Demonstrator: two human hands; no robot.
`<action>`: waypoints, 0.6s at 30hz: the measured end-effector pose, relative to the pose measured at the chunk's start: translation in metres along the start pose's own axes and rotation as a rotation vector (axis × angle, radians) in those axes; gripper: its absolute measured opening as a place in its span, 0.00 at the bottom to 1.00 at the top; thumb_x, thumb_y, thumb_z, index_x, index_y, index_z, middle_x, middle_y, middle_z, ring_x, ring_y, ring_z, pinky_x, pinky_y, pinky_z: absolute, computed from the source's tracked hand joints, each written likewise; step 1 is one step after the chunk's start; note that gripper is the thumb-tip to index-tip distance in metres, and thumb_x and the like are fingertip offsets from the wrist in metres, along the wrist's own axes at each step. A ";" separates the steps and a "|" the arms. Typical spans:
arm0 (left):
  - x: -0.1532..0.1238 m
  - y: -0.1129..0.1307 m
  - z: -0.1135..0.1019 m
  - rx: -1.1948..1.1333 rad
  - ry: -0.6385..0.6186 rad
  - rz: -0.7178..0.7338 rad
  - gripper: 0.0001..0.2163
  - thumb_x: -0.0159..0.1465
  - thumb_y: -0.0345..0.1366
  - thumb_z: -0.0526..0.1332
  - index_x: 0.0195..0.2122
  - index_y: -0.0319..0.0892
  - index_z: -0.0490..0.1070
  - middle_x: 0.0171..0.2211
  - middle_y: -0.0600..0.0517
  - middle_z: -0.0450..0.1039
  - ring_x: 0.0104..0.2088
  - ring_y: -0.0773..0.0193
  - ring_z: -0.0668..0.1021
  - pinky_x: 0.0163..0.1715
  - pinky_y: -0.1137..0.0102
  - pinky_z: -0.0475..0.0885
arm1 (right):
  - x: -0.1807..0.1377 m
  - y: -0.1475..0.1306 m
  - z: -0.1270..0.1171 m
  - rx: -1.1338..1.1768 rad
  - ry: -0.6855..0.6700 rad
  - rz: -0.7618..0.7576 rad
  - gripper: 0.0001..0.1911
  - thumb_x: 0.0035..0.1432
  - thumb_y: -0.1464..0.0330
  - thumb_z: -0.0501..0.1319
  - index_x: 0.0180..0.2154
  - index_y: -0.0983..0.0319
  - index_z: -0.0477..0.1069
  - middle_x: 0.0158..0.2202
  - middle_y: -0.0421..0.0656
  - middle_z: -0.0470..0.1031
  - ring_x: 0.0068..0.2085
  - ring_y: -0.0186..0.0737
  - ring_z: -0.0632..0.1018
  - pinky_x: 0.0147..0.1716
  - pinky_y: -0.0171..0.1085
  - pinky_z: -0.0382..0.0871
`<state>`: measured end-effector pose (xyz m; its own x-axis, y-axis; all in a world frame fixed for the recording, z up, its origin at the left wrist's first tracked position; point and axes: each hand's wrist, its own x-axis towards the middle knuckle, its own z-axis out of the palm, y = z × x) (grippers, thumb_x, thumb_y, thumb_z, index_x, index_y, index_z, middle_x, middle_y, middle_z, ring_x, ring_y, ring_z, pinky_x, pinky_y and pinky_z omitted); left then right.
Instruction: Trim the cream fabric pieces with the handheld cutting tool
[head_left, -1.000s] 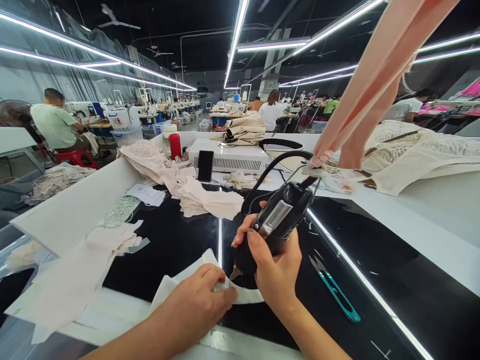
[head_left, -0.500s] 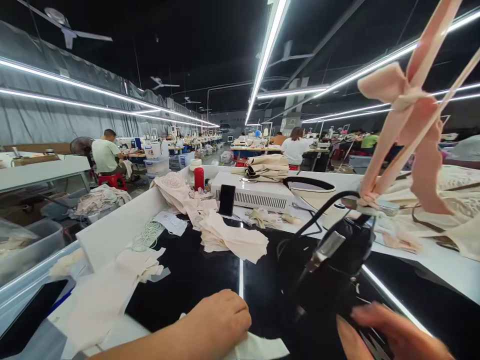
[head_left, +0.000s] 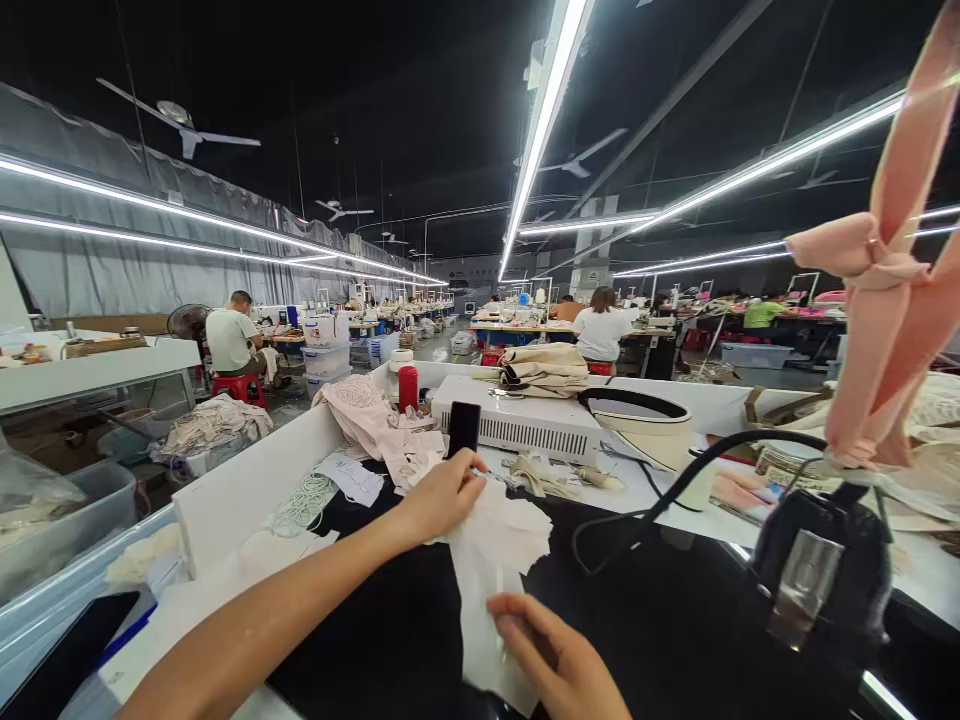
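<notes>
My left hand (head_left: 444, 497) reaches forward across the black tabletop, its fingers closed on the far end of a thin white fabric piece (head_left: 480, 600). Lower down, my right hand (head_left: 561, 655) pinches the right edge of the same piece between thumb and forefinger. Partly under the left hand and the piece lies a pile of cream fabric cuttings (head_left: 529, 532). To the right, a black corded hand tool (head_left: 821, 570) with a metal plate hangs from a knotted pink fabric strip (head_left: 881, 300).
A phone (head_left: 464, 428) leans against a white vented box (head_left: 517, 425). Pale green cord (head_left: 304, 503) and a paper note lie left. A red thread spool (head_left: 407, 388) stands behind. White side walls border the table. Co-workers sit farther back.
My left hand has moved forward to the cuttings with the white piece. My right hand has come leftward from near the black tool to the piece. The tool appears farther right as the view shifted.
</notes>
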<state>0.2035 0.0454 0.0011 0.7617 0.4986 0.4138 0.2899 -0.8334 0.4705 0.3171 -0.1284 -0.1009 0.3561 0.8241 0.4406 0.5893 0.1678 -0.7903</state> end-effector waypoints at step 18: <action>0.042 -0.071 0.011 0.112 -0.080 -0.317 0.15 0.73 0.41 0.63 0.58 0.41 0.71 0.56 0.44 0.72 0.51 0.54 0.79 0.50 0.55 0.78 | 0.128 0.061 -0.015 -0.435 0.253 0.083 0.17 0.53 0.60 0.56 0.37 0.56 0.81 0.40 0.46 0.85 0.43 0.55 0.83 0.46 0.47 0.74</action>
<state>0.2214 0.1227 -0.0233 0.6654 0.7202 0.1961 0.5778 -0.6633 0.4756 0.4100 -0.0210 -0.0865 0.5476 0.6592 0.5154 0.7795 -0.1780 -0.6005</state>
